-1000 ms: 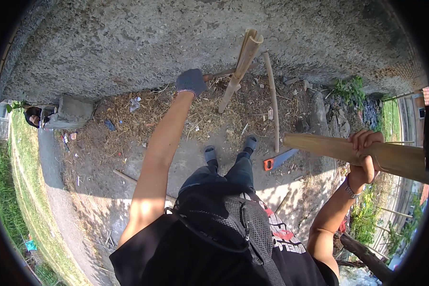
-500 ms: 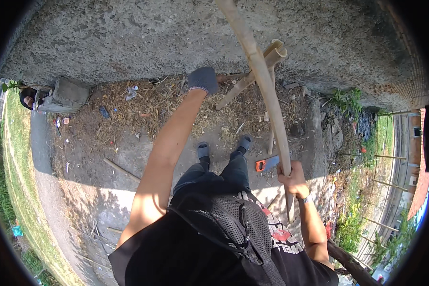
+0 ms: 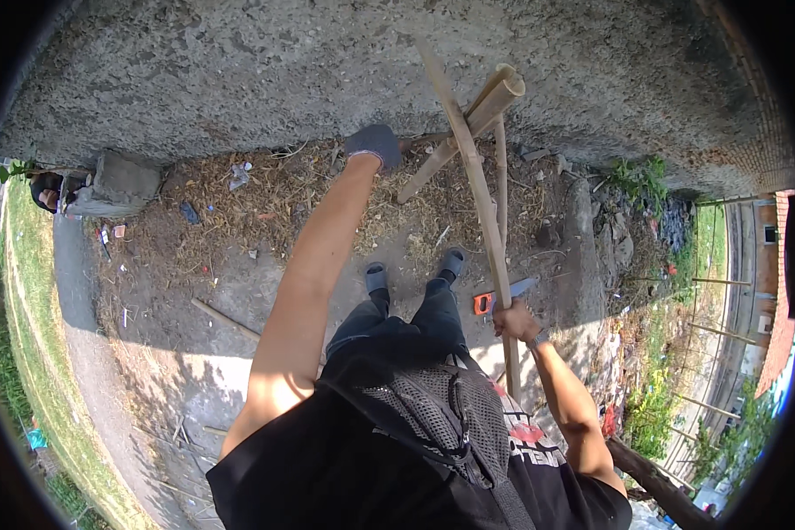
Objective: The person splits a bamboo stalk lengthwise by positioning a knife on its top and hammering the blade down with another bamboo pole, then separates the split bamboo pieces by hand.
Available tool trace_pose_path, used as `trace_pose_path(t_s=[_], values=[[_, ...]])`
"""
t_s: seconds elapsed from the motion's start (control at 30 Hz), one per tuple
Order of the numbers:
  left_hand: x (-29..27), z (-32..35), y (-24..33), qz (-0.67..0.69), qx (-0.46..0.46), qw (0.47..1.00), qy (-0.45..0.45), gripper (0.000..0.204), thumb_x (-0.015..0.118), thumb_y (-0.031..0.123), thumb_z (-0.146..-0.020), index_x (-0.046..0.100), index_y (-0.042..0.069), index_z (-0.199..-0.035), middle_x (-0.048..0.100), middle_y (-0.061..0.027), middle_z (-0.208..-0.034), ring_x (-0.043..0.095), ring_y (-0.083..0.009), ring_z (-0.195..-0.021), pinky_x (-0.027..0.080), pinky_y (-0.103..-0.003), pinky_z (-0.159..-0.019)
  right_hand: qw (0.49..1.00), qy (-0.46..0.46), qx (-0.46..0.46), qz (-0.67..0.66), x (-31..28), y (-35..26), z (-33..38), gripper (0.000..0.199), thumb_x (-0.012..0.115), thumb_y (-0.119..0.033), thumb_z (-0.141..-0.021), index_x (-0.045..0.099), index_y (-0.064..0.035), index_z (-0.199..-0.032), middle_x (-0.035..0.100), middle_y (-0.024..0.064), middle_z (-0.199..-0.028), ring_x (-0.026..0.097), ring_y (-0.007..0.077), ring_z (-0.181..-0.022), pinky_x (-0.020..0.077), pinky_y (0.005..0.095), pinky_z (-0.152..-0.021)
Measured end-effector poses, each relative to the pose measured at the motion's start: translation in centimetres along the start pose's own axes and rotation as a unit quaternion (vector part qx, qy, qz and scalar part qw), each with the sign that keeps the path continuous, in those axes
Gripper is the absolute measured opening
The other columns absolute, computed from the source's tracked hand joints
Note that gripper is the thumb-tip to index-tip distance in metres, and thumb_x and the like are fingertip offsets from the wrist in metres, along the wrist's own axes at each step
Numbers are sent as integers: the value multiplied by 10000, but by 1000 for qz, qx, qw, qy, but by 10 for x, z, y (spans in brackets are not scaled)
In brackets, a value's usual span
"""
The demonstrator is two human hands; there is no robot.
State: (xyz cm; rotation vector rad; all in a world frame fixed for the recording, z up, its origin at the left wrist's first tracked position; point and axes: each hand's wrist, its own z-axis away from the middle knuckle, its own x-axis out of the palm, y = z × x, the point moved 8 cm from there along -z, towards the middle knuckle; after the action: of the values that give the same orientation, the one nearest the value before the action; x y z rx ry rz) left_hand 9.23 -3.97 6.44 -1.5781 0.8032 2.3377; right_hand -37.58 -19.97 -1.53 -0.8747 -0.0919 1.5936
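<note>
My right hand (image 3: 517,321) is closed round a long pale bamboo pole (image 3: 474,172) near its lower end. The pole slants up and forward to the left, crossing in front of a thick hollow bamboo piece (image 3: 432,173) and a thinner upright bamboo pole (image 3: 502,177). Stretched far forward, my left hand (image 3: 374,145) wears a dark grey glove and looks closed. A brown, handle-like piece juts from its right side toward the thick bamboo; what it is I cannot make out. A handsaw (image 3: 483,304) with an orange handle lies on the ground, its blade partly behind my right hand.
A rough concrete wall (image 3: 265,75) rises ahead, with dry straw and litter along its foot. A loose stick (image 3: 224,319) lies on the ground to the left. Concrete blocks (image 3: 125,181) stand at far left, where a person (image 3: 46,190) is partly visible. Rubble and plants line the right.
My right hand has moved left with the bamboo pole, whose far end has dropped lower and farther away. My left hand has barely moved.
</note>
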Motion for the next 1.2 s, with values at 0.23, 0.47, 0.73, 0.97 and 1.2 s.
trace_pose_path(t_s=[0.23, 0.47, 0.73, 0.97, 1.2], values=[[11, 2, 4, 33, -14, 999, -23, 521, 669, 522, -918, 778, 34, -1067, 746, -238, -1093, 720, -390, -1060, 566, -497, -929, 972, 62, -227, 0, -100, -118, 87, 129, 702, -71, -666, 622, 1, -736, 609, 45, -657, 586, 139, -609, 462, 307, -553], [-3, -12, 3, 3, 4, 1000, -3, 517, 668, 503, -922, 773, 11, -1043, 744, -245, -1084, 723, -398, -1036, 566, -499, -907, 815, 159, -487, -270, -189, -233, 171, 183, 531, -63, -643, 402, -89, -770, 383, 19, -729, 370, 149, -660, 372, 302, -647], [21, -15, -2, -8, -20, 999, -49, 555, 665, 534, -920, 771, 5, -1050, 738, -264, -1083, 713, -417, -1054, 559, -507, -922, 987, -75, 5, -139, 27, 31, 10, 123, 722, -79, -710, 617, -15, -707, 612, 31, -621, 598, 148, -607, 480, 319, -591], [25, -27, -3, -31, -3, 999, -24, 586, 647, 562, -932, 765, -2, -1040, 741, -255, -1064, 716, -411, -1034, 560, -506, -912, 977, 114, -144, -112, -30, 1, 86, 122, 691, -66, -658, 574, -34, -668, 552, 28, -606, 538, 146, -576, 449, 330, -565], [18, -48, 6, -106, 29, 994, -26, 433, 644, 448, -932, 774, 39, -989, 751, -225, -1004, 727, -395, -976, 572, -494, -857, 914, 395, 23, -94, -79, 139, 98, 191, 726, -124, -688, 583, -12, -744, 590, 67, -659, 555, 165, -608, 474, 353, -600]])
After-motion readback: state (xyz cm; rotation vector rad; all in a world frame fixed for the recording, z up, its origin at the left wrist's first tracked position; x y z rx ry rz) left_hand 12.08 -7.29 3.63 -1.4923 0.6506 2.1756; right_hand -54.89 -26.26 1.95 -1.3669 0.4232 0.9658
